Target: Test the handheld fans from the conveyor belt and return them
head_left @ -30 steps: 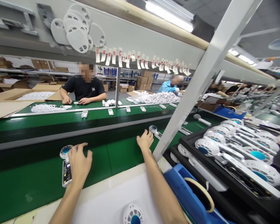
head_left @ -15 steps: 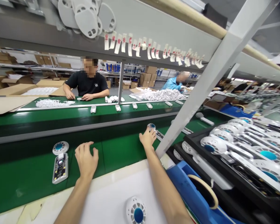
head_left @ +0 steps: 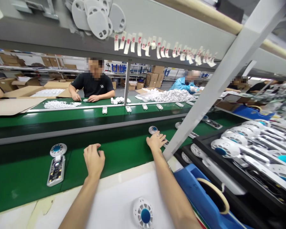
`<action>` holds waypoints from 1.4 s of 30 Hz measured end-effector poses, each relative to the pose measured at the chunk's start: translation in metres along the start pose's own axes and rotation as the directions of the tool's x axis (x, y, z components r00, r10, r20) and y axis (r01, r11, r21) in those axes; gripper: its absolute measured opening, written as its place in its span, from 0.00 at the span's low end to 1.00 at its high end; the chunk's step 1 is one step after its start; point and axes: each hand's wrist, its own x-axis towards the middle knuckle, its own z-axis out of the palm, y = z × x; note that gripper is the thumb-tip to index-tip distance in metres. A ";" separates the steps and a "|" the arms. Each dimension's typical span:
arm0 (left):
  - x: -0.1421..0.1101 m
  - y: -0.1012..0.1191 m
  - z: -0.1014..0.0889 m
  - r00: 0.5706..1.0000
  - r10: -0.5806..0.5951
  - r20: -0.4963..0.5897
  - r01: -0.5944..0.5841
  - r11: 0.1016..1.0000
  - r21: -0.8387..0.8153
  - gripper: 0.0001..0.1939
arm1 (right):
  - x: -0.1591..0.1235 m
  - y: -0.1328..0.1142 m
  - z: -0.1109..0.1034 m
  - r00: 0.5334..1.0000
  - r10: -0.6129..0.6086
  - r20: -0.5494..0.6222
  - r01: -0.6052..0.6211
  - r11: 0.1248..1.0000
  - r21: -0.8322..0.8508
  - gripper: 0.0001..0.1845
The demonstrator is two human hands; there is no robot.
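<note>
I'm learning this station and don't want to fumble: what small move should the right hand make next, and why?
Probably curl the fingers of the right hand around the fan at it: they are spread over its middle, with no clear grip showing. The left hand seems to hold nothing over the belt.

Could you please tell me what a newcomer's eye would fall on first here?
Probably the left hand and right hand over the green belt across the middle. Next, perhaps, the blue-centred fans massed at the right, and the red-marked tape strips hanging along the shelf above.
</note>
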 end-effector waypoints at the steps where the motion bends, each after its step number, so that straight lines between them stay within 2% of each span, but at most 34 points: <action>1: 0.000 0.000 0.000 1.000 0.002 0.004 -0.002 1.000 -0.002 0.11 | -0.001 0.000 -0.003 1.000 0.010 0.003 -0.010 1.000 0.010 0.35; 5: 0.000 0.001 -0.001 1.000 -0.005 0.000 0.005 1.000 -0.011 0.11 | -0.003 -0.001 -0.017 0.997 0.040 0.070 -0.047 0.993 0.104 0.25; 9: 0.002 -0.001 -0.002 1.000 -0.019 -0.013 0.019 1.000 -0.021 0.11 | -0.001 -0.005 -0.034 0.954 0.005 0.299 -0.101 0.947 0.306 0.19; 12: 0.002 -0.002 -0.003 0.999 -0.026 -0.022 0.025 0.999 -0.038 0.11 | -0.005 -0.018 -0.051 0.874 -0.114 0.472 -0.180 0.828 0.532 0.18; 15: 0.001 -0.001 -0.005 0.999 -0.025 -0.038 0.022 0.998 -0.062 0.11 | -0.019 -0.038 -0.077 0.757 -0.299 0.582 -0.315 0.613 0.724 0.18; 18: -0.001 -0.001 -0.006 0.999 -0.014 -0.053 0.009 0.996 -0.089 0.12 | -0.041 -0.057 -0.107 0.622 -0.476 0.622 -0.476 0.401 0.783 0.16; 21: -0.002 -0.001 -0.005 0.997 -0.011 -0.072 0.003 0.994 -0.110 0.12 | -0.068 -0.067 -0.135 0.505 -0.588 0.632 -0.622 0.260 0.739 0.13; 24: -0.002 -0.002 -0.003 0.996 -0.015 -0.083 0.005 0.992 -0.124 0.13 | -0.092 -0.069 -0.154 0.435 -0.640 0.634 -0.715 0.183 0.675 0.11; 27: -0.001 -0.002 -0.003 0.996 -0.028 -0.090 0.015 0.990 -0.142 0.14 | -0.109 -0.069 -0.165 0.415 -0.669 0.616 -0.748 0.135 0.650 0.11; 30: -0.001 0.000 -0.004 0.994 -0.053 -0.095 0.036 0.984 -0.173 0.13 | -0.118 -0.068 -0.172 0.414 -0.694 0.589 -0.752 0.105 0.651 0.16; 33: -0.001 0.003 -0.006 0.993 -0.079 -0.086 0.058 0.972 -0.226 0.13 | -0.123 -0.065 -0.181 0.420 -0.744 0.520 -0.704 0.093 0.704 0.24; 35: 0.002 0.009 -0.010 0.992 -0.097 -0.078 0.073 0.959 -0.274 0.12 | -0.126 -0.061 -0.189 0.425 -0.793 0.437 -0.629 0.089 0.773 0.28; 38: 0.012 0.030 -0.028 0.992 -0.115 -0.059 0.085 0.924 -0.373 0.09 | -0.130 -0.056 -0.199 0.407 -0.860 0.308 -0.526 0.054 0.849 0.37; 40: 0.019 0.052 -0.051 0.994 -0.108 -0.025 0.084 0.884 -0.460 0.08 | -0.134 -0.053 -0.204 0.366 -0.895 0.255 -0.495 0.045 0.868 0.42; 42: 0.025 0.076 -0.081 0.996 -0.082 0.028 0.084 0.832 -0.549 0.07 | -0.137 -0.051 -0.206 0.318 -0.919 0.232 -0.480 0.055 0.876 0.42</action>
